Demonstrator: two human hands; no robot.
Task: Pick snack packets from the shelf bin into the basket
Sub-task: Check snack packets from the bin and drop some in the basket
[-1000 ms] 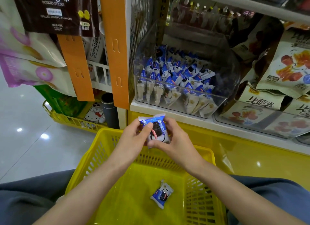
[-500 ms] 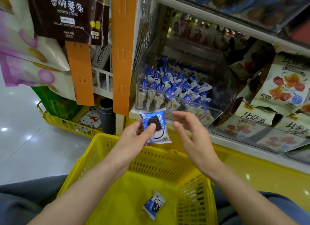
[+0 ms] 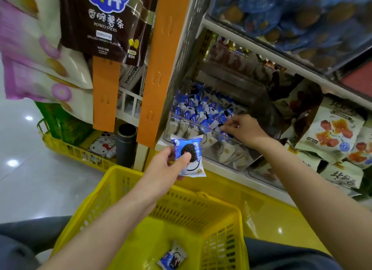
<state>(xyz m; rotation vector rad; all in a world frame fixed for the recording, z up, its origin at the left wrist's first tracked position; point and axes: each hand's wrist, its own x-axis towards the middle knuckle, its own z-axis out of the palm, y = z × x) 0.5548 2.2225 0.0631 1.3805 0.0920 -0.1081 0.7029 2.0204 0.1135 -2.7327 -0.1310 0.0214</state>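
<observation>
My left hand [image 3: 169,165] pinches a blue and white cookie packet [image 3: 190,157] and holds it above the far rim of the yellow basket [image 3: 124,191]. Another such packet [image 3: 172,257] lies on the basket floor. My right hand [image 3: 241,128] reaches over the front wall of the clear shelf bin [image 3: 203,140], and its fingertips pinch at one of the several blue packets [image 3: 203,112] heaped inside. What the fingers hold is partly hidden.
Large beige snack bags [image 3: 334,132] fill the shelf right of the bin. Orange hanging strips [image 3: 153,68] and a dark potato-stick bag [image 3: 104,24] hang at left. A second yellow basket [image 3: 66,149] and a dark tube [image 3: 125,145] stand on the floor behind.
My right hand let go of the held packet and moved up into the bin. My left hand kept the packet and rose slightly. The view tilted upward.
</observation>
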